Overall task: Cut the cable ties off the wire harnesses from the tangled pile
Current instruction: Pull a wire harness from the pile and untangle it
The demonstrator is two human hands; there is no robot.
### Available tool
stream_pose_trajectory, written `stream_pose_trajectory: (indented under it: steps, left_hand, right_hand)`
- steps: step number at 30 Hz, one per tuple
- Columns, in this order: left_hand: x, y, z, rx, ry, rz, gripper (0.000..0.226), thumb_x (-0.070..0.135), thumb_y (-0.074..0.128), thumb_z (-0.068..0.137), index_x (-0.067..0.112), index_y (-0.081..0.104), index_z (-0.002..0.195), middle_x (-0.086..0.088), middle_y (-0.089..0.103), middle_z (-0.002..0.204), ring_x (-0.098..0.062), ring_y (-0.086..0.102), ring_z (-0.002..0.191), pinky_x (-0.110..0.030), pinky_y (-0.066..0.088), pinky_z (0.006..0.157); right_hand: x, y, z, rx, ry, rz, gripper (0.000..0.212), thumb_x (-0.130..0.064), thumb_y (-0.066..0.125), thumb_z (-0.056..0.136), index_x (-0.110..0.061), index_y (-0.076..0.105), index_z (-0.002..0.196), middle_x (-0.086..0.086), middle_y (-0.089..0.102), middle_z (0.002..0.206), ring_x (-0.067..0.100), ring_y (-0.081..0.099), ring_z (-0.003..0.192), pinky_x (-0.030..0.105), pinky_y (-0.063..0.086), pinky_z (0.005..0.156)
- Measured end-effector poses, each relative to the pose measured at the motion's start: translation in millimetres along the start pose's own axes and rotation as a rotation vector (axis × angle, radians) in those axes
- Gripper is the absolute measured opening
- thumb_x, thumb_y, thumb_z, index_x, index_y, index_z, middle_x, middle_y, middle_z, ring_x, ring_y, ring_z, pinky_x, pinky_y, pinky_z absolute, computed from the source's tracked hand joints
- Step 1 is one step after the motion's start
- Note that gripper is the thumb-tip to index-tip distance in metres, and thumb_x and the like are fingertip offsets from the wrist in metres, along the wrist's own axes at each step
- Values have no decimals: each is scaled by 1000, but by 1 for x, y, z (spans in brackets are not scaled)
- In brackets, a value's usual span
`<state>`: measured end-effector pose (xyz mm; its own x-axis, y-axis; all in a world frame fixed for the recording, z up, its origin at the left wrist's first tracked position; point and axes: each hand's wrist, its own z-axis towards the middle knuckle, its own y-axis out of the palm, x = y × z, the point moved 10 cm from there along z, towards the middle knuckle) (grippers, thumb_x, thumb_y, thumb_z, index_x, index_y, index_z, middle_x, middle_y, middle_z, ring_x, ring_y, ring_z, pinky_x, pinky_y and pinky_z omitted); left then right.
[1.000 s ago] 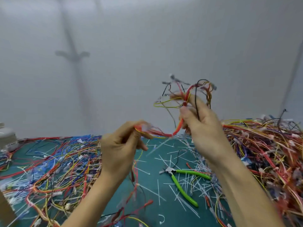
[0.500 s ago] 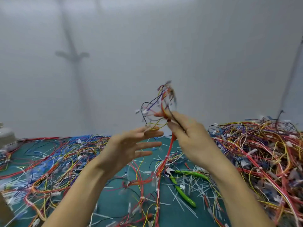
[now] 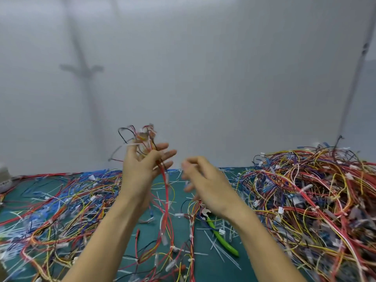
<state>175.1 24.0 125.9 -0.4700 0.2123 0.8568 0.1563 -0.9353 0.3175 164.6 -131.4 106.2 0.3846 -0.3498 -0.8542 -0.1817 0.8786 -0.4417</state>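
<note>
My left hand (image 3: 142, 169) is raised above the mat and holds a wire harness (image 3: 142, 137) between thumb and fingers, which are mostly straight. The harness's looped end sticks up above the hand, and its red wires (image 3: 166, 192) hang down to the mat. Beside it, my right hand (image 3: 205, 182) hovers with loosely curled fingers, blurred, holding nothing. Green-handled cutters (image 3: 222, 240) lie on the mat below my right wrist. The tangled pile (image 3: 317, 200) of red, yellow and blue wires rises at the right.
A flatter spread of loose wires (image 3: 61, 202) covers the left of the green mat (image 3: 209, 267). Several cut white cable ties (image 3: 219, 251) lie scattered around the cutters. A grey wall stands close behind the table. A grey object (image 3: 6, 180) sits at the far left edge.
The harness passed from my right hand to my left, which took hold and moved left. My right hand let go and dropped away to the right.
</note>
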Motion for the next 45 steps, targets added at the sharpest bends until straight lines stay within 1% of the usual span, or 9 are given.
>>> stream_pose_trajectory:
  steps: [5,8,15,18,25,31,37,41,45]
  left_hand:
    - [6,-2,11,-17,57,220,53,-12,42,91,31,46,121,-1,64,114,-19,72,58,-17,36,37]
    - [4,5,7,-50,117,278,53,-10,46,92,33,46,122,10,53,132,-17,72,60,-11,33,40]
    - [-4,19,-1,-84,111,316,54,-5,48,93,38,45,125,17,47,136,-12,66,57,-6,38,54]
    - [-5,21,-3,-85,99,298,54,-6,49,91,34,47,127,17,49,135,-12,65,57,-6,40,50]
    - [-14,22,-9,-77,26,288,54,-4,49,94,29,43,136,10,47,141,-12,65,60,-58,43,73]
    - [-13,37,-10,-66,49,322,55,-4,48,94,25,41,140,5,46,144,-8,64,55,-27,54,65]
    - [-23,49,-9,-79,32,310,52,-6,48,93,20,44,138,5,48,142,-8,63,53,-6,40,48]
    - [-29,57,-11,-93,16,306,53,-5,49,93,26,45,135,6,47,143,-9,64,54,-38,52,63]
    - [-31,62,-12,-95,25,303,51,-8,48,89,29,49,123,5,49,139,-11,67,56,-13,42,51]
  right_hand:
    - [77,19,-6,-88,320,-796,43,-54,48,94,-13,59,93,15,64,112,34,60,110,39,46,85]
    - [102,46,-13,-157,388,-791,50,-56,54,91,-12,58,113,14,60,125,32,56,117,39,45,92]
    - [115,50,-17,-100,430,-576,20,-30,53,88,-18,48,74,13,66,103,32,64,97,33,42,70]
    - [111,26,-10,60,448,-328,21,-24,42,98,-9,53,109,15,69,109,33,67,98,41,53,84]
    - [31,-110,-2,596,219,203,25,-30,43,99,-8,50,89,5,49,68,22,49,55,40,49,53]
    - [-26,-186,-19,898,147,-515,38,-20,51,96,-4,37,128,22,49,125,43,54,106,39,36,76]
    - [14,-176,-28,617,560,-1048,89,-25,55,89,3,-1,152,29,-16,158,43,-17,146,62,0,115]
    - [-5,-115,-14,402,298,-1169,76,-27,49,90,-4,13,152,26,3,160,43,-2,147,57,10,117]
    - [18,-40,-4,179,252,-638,52,-25,43,97,-9,28,144,17,26,153,40,26,138,50,29,111]
